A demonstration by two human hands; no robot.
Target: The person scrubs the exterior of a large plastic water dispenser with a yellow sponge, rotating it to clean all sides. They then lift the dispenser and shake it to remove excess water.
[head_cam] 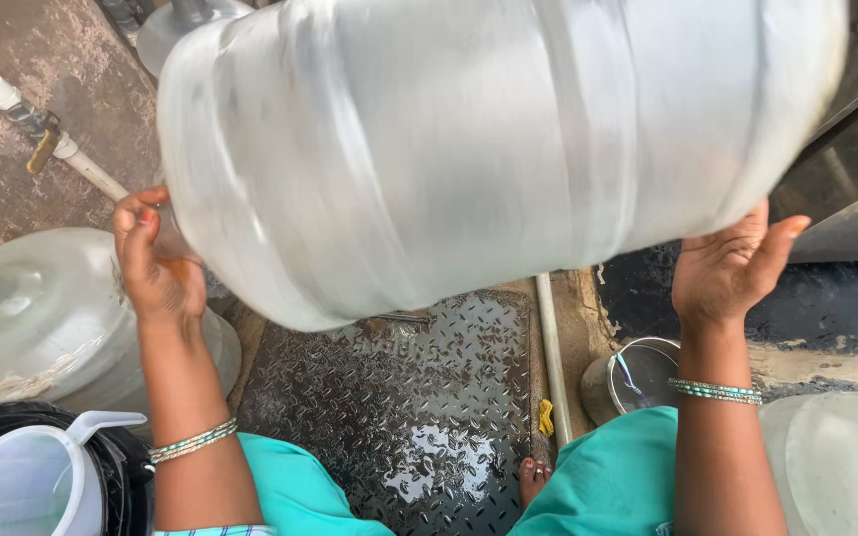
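Wet metal floor plate (399,397) below both hands | big clear water jug (489,149) lifted sideways between them | left hand (156,263) grips its neck end, right hand (732,268) spread open under its base | likely bulky, slippery, fairly stiff.

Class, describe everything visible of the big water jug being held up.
The large clear plastic water jug is ribbed, translucent and motion-blurred. It lies tilted on its side above a wet metal floor plate. The left hand grips its neck end; the right hand supports its base with an open palm.
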